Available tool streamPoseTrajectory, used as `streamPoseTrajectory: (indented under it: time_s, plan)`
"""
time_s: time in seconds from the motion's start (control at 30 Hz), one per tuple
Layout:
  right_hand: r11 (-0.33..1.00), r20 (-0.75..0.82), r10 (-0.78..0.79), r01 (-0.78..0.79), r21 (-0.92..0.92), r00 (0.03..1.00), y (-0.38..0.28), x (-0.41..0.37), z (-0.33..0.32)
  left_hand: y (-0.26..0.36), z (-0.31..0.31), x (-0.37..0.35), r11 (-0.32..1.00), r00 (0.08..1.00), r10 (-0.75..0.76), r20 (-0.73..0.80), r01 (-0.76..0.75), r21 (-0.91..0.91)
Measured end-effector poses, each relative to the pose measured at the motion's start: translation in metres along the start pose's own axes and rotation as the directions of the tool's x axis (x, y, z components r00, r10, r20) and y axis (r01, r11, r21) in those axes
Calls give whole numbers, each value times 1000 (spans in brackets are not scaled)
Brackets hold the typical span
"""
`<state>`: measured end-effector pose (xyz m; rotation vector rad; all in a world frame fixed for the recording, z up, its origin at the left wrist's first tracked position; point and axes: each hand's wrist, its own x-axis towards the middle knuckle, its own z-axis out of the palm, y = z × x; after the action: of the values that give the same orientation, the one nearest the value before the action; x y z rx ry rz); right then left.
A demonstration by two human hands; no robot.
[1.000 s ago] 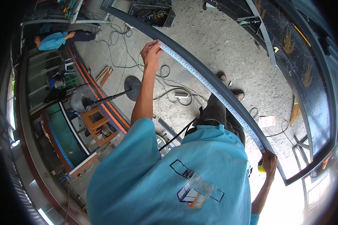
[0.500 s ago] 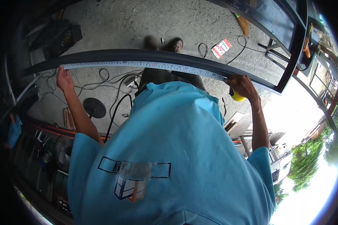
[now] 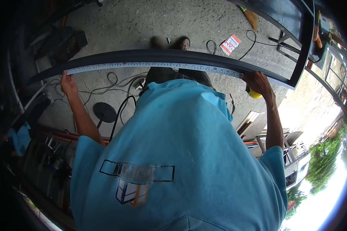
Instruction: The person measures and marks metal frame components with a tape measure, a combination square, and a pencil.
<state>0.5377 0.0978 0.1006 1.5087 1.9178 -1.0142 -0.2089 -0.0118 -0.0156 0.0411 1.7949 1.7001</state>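
Note:
A white tape measure blade (image 3: 154, 65) is stretched along the near edge of a long dark frame rail (image 3: 142, 56). At its left end, my left hand (image 3: 68, 83) pinches the blade tip against the rail with fingers pointing up. My right hand (image 3: 259, 82) grips the yellow tape measure case (image 3: 254, 94) near the rail's right part, its fingers resting at the rail's edge. Most of the case is hidden under that hand. The blade's printed numbers are too small to read reliably.
The rail joins a dark glazed frame (image 3: 305, 46) on the right. On the concrete floor (image 3: 131, 23) lie cables (image 3: 104, 89), a red-and-white packet (image 3: 230, 44), a broom head (image 3: 250, 19) and a round dark disc (image 3: 104, 112). A blue-sleeved person (image 3: 21, 139) appears at far left.
My right hand has moved slightly right with the case, and a little more blade is stretched out. My left hand stays at the blade's tip. The view has shifted slightly.

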Motion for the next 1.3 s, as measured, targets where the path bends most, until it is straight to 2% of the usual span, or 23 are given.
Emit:
streamPoseTrajectory:
  time_s: [0.2, 0.3, 0.37, 0.5, 0.6, 0.63, 0.67, 0.7, 0.73, 0.8, 0.83, 0.87, 0.93, 1.13, 1.2, 1.3]
  plan:
    - [1000, -31, -4, 4, 11, 1000, 0, -2, 0, 5, 3, -3, 998, 999, -11, -50, 14, 57]
    - [997, 12, 53, -54, 64, 999, 0, -2, -3, 5, 5, -5, 999, 999, -10, -40, 11, 49]
    - [1000, -32, -11, 12, 6, 999, -1, -1, -4, 6, 5, -9, 999, 999, 1, -38, 1, 51]
    - [1000, -30, 4, -4, -12, 1000, -1, -1, 0, 9, 13, -19, 997, 998, 49, -41, -46, 67]
    - [998, -154, -50, 53, 15, 987, 13, 1, 16, 5, 13, -22, 999, 999, 29, -45, -27, 44]
    - [1000, -101, 12, -13, -12, 995, -6, -2, 1, 3, 12, -21, 999, 999, 19, -50, -17, 32]
    - [1000, -126, -5, 6, 8, 992, -5, -3, 3, 2, 15, -28, 1000, 997, 29, -67, -29, 8]
    - [999, -82, 16, -18, -26, 997, -5, -3, 5, 0, 11, -28, 999, 999, 22, -38, -24, -47]
    - [978, -247, -155, 114, -173, 957, 2, -3, 19, 3, 20, -37, 999, 995, 24, -100, -27, -27]
    - [985, -154, -78, 52, -167, 985, 12, 1, 26, 2, 27, -46, 995, 994, 64, -90, -71, -73]
    - [973, -259, -174, 125, -195, 950, 28, 3, 39, 3, 29, -48, 994, 995, 48, -89, -57, -95]
    - [991, -240, -21, -12, -132, 971, 13, 1, 33, 6, 35, -55, 992, 995, 65, -76, -73, -108]
    - [993, -202, 89, -101, -52, 975, 14, 2, 33, 5, 32, -54, 991, 995, 66, -74, -74, -110]
    - [986, -128, 53, -72, -150, 990, 5, 9, 19, 7, 38, -63, 992, 996, 67, -50, -72, -102]
    - [991, 26, 58, -54, -126, 998, 9, 15, 12, 7, 37, -62, 990, 996, 66, -56, -73, -122]
    - [997, 46, 52, -49, -58, 998, 17, 19, 12, 7, 36, -61, 995, 996, 50, -76, -56, -86]
